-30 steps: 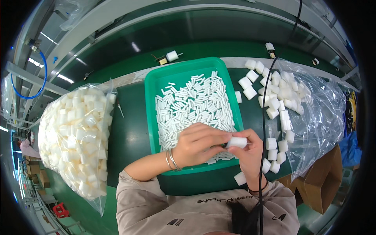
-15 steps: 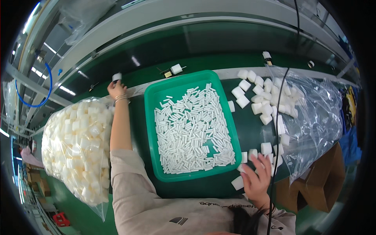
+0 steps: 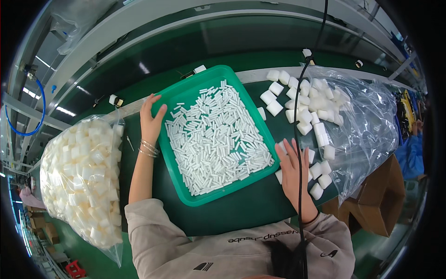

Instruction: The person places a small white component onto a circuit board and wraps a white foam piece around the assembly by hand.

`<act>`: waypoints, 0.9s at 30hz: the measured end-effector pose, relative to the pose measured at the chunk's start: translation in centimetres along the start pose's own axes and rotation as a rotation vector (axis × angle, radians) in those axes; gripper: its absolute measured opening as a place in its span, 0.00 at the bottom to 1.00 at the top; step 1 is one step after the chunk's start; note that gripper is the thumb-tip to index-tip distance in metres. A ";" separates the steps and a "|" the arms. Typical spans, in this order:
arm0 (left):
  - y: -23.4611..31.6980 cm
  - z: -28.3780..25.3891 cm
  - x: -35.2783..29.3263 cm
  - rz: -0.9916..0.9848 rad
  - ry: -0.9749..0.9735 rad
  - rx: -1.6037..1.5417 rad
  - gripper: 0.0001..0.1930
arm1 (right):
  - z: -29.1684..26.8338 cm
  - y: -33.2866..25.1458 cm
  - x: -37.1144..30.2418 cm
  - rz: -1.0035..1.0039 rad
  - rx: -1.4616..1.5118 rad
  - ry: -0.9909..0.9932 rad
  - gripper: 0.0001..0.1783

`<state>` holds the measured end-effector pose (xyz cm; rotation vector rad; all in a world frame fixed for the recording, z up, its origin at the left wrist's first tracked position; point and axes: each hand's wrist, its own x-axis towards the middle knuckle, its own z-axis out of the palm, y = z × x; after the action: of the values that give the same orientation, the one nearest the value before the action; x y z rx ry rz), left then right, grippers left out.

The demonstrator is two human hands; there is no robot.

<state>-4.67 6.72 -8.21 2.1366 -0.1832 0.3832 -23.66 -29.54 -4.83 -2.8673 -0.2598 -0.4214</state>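
Note:
A green tray point(image 3: 186, 93) full of short white sticks point(image 3: 218, 144) lies in front of me, slightly turned. Beside its left rim is my left hand point(image 3: 151, 120), empty, with thumb and fingers apart; whether it touches the rim I cannot tell. My right hand point(image 3: 293, 172) is by the right rim, fingers spread, palm down over some white foam blocks it partly hides. More foam blocks point(image 3: 316, 171) lie just right of that hand. A white block with a dark and gold-coloured part point(image 3: 116, 100) rests at the belt's edge, beyond my left hand.
A clear bag packed with foam blocks point(image 3: 81, 172) bulges at the left. At the right lie an opened clear bag point(image 3: 367, 130) and loose blocks point(image 3: 274, 108), above a cardboard box point(image 3: 383, 197). A black cable point(image 3: 300, 116) hangs across the right. Beyond runs a dark belt point(image 3: 181, 51).
My left hand has let go of the white block at the belt and come back to the tray. My right hand has moved forward to the tray's right rim. The view has shifted somewhat.

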 end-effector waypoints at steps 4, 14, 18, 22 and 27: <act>2.5 0.2 -2.6 0.049 0.007 0.237 0.33 | 1.1 1.1 1.1 0.043 0.065 0.056 0.25; 1.0 0.2 -3.7 0.035 -0.092 -0.316 0.41 | 0.3 2.4 3.5 -0.084 0.044 0.300 0.18; -1.2 -0.4 -3.3 0.060 -0.145 -0.378 0.42 | -0.5 3.8 -3.2 0.056 0.069 0.385 0.19; -0.7 -1.1 -2.9 0.110 -0.187 -0.393 0.42 | 0.0 3.9 -7.7 0.430 -0.191 0.327 0.33; -2.0 -0.3 -2.5 0.128 -0.178 -0.402 0.39 | 2.1 4.5 -6.7 0.374 -0.175 0.259 0.38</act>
<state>-6.55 8.02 -10.46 1.7641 -0.4610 0.2071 -28.46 -34.28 -9.75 -2.8901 0.3690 -0.7584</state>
